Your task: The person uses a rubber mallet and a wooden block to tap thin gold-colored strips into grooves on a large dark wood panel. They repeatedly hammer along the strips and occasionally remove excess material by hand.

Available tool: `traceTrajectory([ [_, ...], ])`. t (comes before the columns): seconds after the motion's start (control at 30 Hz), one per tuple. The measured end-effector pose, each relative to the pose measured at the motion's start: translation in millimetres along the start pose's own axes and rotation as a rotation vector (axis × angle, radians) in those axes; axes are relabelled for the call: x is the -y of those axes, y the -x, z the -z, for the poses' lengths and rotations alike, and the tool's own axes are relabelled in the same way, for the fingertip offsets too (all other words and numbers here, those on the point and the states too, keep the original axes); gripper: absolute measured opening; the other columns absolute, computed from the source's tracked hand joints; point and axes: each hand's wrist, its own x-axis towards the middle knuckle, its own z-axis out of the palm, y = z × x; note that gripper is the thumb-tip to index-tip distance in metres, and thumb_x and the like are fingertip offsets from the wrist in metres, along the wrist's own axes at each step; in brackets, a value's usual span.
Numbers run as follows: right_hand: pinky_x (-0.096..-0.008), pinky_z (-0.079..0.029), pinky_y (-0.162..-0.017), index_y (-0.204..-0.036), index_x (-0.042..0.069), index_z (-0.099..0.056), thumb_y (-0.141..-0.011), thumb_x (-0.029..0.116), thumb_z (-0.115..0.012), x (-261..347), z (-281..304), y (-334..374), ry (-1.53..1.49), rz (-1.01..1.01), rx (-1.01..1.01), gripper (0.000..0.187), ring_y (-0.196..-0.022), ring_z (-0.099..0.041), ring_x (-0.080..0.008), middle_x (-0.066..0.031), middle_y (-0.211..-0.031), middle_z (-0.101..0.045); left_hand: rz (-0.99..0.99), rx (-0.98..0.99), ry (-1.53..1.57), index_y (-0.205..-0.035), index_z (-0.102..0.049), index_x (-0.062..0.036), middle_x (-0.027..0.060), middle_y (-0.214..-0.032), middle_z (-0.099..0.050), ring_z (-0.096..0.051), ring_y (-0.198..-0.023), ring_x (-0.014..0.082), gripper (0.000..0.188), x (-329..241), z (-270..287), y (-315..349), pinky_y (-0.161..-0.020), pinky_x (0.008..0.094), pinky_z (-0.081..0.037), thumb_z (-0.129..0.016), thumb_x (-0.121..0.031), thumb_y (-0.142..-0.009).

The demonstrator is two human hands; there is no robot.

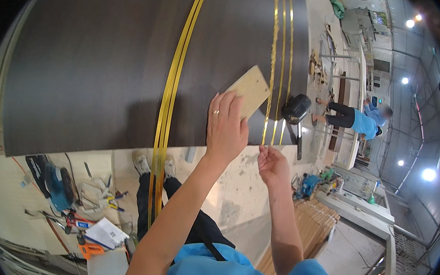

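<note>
A large dark brown panel (89, 81) lies in front of me. My left hand (224, 126) grips a flat, light-coloured wooden block (251, 90) resting on the panel. At the panel's near edge, my right hand (273, 164) pinches the end of a thin gold strip (273, 54), one of several running lengthwise along the panel's right side. The leftmost of these looks wavy and twisted. Right of the block sits a black mallet (296, 109), its head on the panel. Loose gold strips (178, 62) cross the panel's middle and hang over the near edge beside my legs.
On the lower left are a teal power tool (57, 186), pliers (115, 203), an orange-handled tool (89, 248) and papers (106, 234). Stacked brown boards (311, 218) stand at lower right, near a blue machine (310, 183). A person in a blue shirt (364, 123) stands farther right.
</note>
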Motion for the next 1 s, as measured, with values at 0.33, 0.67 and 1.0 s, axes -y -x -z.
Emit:
traceTrajectory([
  [0.33,-0.0306,-0.067,-0.074,-0.105,-0.009,-0.060,-0.103,0.003,-0.063,-16.5,3.1,-27.0,-0.389,-0.209,0.020,0.012,-0.078,-0.073,-0.0230,-0.0187,-0.096,-0.072,-0.024,0.048,-0.128,-0.133,-0.056,0.0001,0.0223,-0.141,-0.055,-0.049,-0.136,0.0453,0.055,4.9,-5.3,4.8,-0.124,0.0588,-0.035,-0.074,-0.005,-0.082],
  [0.67,-0.0281,-0.065,-0.066,-0.095,-0.008,-0.059,-0.101,-0.003,-0.061,-42.1,-0.3,-48.7,-0.542,-0.315,0.153,0.008,-0.068,-0.066,-0.0197,-0.0131,-0.083,-0.066,-0.032,-0.014,-0.228,-0.129,-0.060,-0.0033,0.0218,-0.134,-0.061,-0.053,-0.133,0.0447,0.045,-12.2,-0.2,7.9,-0.115,0.0545,-0.041,-0.074,-0.010,-0.087],
  [1.0,-0.0290,-0.057,-0.060,-0.098,0.006,-0.065,-0.104,0.012,-0.067,11.6,-0.1,-12.7,0.038,-0.033,0.508,0.008,-0.063,-0.063,-0.0139,-0.0058,-0.084,-0.068,1.461,0.056,0.615,-0.115,-0.068,-0.0004,0.0094,-0.107,-0.070,-0.070,-0.098,0.0244,0.019,-30.6,-75.4,118.3,-0.088,0.0363,-0.059,-0.064,-0.014,-0.102],
])
